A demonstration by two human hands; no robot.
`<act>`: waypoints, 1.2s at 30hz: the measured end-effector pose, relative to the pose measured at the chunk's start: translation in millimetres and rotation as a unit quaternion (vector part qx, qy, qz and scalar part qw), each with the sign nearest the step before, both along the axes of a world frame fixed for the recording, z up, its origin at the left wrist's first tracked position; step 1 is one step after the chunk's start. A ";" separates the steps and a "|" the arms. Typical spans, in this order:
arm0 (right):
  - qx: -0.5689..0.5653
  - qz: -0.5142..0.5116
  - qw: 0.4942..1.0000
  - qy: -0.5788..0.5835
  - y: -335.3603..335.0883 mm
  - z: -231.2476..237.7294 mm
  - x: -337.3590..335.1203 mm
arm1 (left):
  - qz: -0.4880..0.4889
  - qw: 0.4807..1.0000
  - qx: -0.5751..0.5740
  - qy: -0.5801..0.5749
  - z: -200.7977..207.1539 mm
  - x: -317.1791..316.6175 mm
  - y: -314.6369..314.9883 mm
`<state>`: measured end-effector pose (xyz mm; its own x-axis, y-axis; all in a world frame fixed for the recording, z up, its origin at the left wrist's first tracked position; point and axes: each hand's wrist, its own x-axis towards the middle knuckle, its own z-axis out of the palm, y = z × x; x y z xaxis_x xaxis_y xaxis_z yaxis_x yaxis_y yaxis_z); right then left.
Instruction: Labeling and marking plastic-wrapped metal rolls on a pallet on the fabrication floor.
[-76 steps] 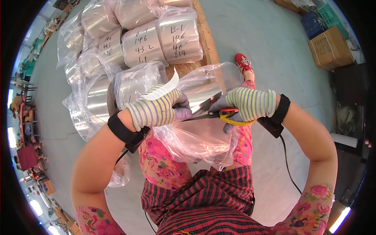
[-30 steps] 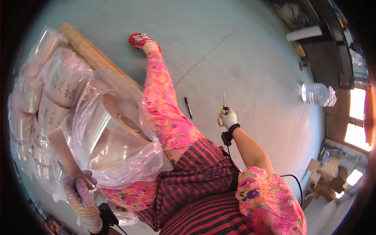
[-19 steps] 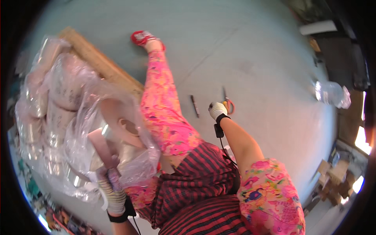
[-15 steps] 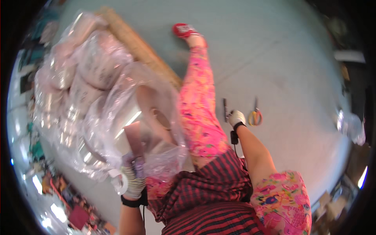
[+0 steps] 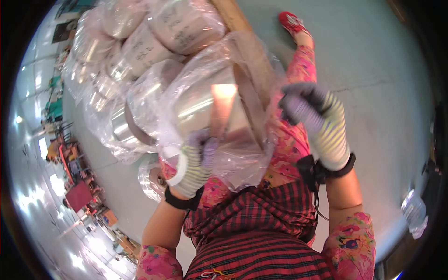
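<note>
Silvery rolls [image 5: 144,49] in clear plastic crowd beside a wooden plank [image 5: 233,16] on a gray-green workshop floor [image 5: 382,116]. The nearest roll [image 5: 198,107] lies before the worker's lap, at the plank's near end. The left hand [image 5: 198,163], 1 of 2 in striped gloves, clasps the lower end of a shiny strip [image 5: 223,114] rising in front of that roll. The right hand [image 5: 312,114] is half curled above the right thigh; whether it grips anything is unclear. Bare floor stretches rightward toward a clear plastic bottle [image 5: 414,210].
</note>
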<state>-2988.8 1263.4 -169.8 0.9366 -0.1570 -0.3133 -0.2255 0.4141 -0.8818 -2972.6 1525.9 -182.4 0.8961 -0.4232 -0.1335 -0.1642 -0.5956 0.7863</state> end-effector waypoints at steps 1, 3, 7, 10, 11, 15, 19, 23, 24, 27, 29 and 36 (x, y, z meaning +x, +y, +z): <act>-0.070 0.059 0.993 -0.080 13.2 8.5 -0.8 | -0.018 0.999 0.015 -0.032 0.4 3.3 -5.3; -0.120 0.203 0.966 -0.108 39.1 21.6 -4.0 | -0.046 0.996 0.026 -0.065 5.2 3.8 -15.5; -0.307 0.176 0.925 -0.136 90.5 32.1 -6.9 | 0.134 0.970 -0.141 0.146 -30.4 -10.7 -11.7; -0.378 0.152 0.899 -0.161 113.8 27.2 -4.2 | 0.160 0.769 -0.496 0.369 -19.0 -14.4 -17.2; -0.348 0.119 0.906 -0.210 117.9 25.5 -3.8 | 0.066 0.967 -0.188 0.158 -12.0 -11.0 -21.3; -0.305 0.083 0.909 -0.272 97.9 62.7 -2.9 | -0.011 0.992 -0.094 -0.080 -34.3 -10.6 4.8; -0.083 0.035 0.990 -0.108 74.0 66.1 33.0 | 0.092 0.988 -0.034 -0.123 -3.7 -12.3 23.0; -0.210 0.182 0.960 -0.023 85.9 2.8 64.5 | 0.218 0.967 -0.130 -0.028 -2.9 -4.3 15.5; -0.269 0.225 0.936 -0.032 91.4 -5.6 70.1 | 0.223 0.965 -0.133 -0.030 -6.4 -4.8 17.7; -0.294 0.256 0.921 -0.016 105.4 -7.4 79.5 | 0.275 0.937 -0.202 0.073 -26.6 -3.8 20.5; -0.337 0.259 0.905 0.015 107.2 -13.2 81.7 | 0.241 0.958 -0.154 0.039 -20.6 -3.1 19.2; -0.521 0.223 0.823 -0.041 109.1 -29.6 85.7 | 0.211 0.974 -0.076 -0.041 3.1 -1.5 16.0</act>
